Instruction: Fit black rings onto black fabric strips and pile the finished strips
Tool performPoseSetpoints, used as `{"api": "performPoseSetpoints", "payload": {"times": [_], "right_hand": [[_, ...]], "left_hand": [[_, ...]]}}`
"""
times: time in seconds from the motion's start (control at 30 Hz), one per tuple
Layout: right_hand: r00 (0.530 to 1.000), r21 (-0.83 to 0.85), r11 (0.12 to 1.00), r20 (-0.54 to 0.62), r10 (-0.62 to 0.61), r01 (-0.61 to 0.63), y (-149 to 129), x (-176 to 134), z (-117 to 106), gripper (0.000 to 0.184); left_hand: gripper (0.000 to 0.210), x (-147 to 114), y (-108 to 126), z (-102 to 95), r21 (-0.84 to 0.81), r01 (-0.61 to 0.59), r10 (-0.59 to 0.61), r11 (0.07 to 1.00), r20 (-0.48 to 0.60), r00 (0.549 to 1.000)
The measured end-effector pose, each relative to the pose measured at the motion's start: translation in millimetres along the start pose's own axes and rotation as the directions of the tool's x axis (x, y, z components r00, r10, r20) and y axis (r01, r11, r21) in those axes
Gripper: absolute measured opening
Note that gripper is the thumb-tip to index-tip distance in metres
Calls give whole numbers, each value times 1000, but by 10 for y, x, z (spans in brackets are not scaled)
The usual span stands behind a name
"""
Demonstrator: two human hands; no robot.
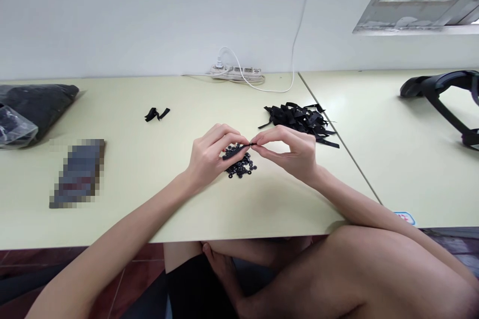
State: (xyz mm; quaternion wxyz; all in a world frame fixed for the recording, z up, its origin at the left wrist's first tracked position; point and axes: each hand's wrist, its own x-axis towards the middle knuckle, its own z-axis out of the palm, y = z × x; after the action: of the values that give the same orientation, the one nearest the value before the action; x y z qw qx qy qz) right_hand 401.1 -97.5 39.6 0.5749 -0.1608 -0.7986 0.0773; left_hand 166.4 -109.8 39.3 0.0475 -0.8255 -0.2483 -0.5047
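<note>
My left hand (211, 152) is closed in a pinch on a short black fabric strip (236, 152), which slants up toward the fingertips. Thumb and forefinger of my right hand (290, 149) meet at the strip's upper end, pinching a tiny dark piece there; whether it is the strip's tip or a separate small part, I cannot tell. Directly beneath the hands, a pile of small black ring-like pieces (241, 167) lies on the table, partly hidden by the left fingers. Behind my right hand is a heap of loose black strips (295, 117).
Two or so black strips (156, 114) lie apart at the left. Farther left are a dark bag in clear plastic (41, 107) and a pixelated flat object (78, 174). A power strip (237, 74) with a white cable sits by the wall. A black frame-like object (445, 99) stands right.
</note>
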Motion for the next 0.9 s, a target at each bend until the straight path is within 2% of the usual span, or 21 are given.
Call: {"api": "performPoseSetpoints", "payload": {"times": [0.23,0.33,0.6,0.73,0.9], "right_hand": [[993,-97,995,118,-16,27,37,7,-26,18],[987,-144,988,158,-27,50,52,7,-36,11],[963,-212,972,265,-45,103,70,-4,-59,8],[940,-205,964,327,-98,172,72,-7,-77,9],[928,-173,967,353,-116,187,52,16,-94,12]], "left_hand": [[14,-4,-17,-14,43,-24,23,999,31,999],[16,4,-23,-22,34,-25,24,999,29,999],[15,12,-34,-43,0,-39,39,999,70,997],[13,19,-34,-49,-35,-43,46,998,85,995],[13,18,-28,-61,-57,-41,48,998,113,992]]}}
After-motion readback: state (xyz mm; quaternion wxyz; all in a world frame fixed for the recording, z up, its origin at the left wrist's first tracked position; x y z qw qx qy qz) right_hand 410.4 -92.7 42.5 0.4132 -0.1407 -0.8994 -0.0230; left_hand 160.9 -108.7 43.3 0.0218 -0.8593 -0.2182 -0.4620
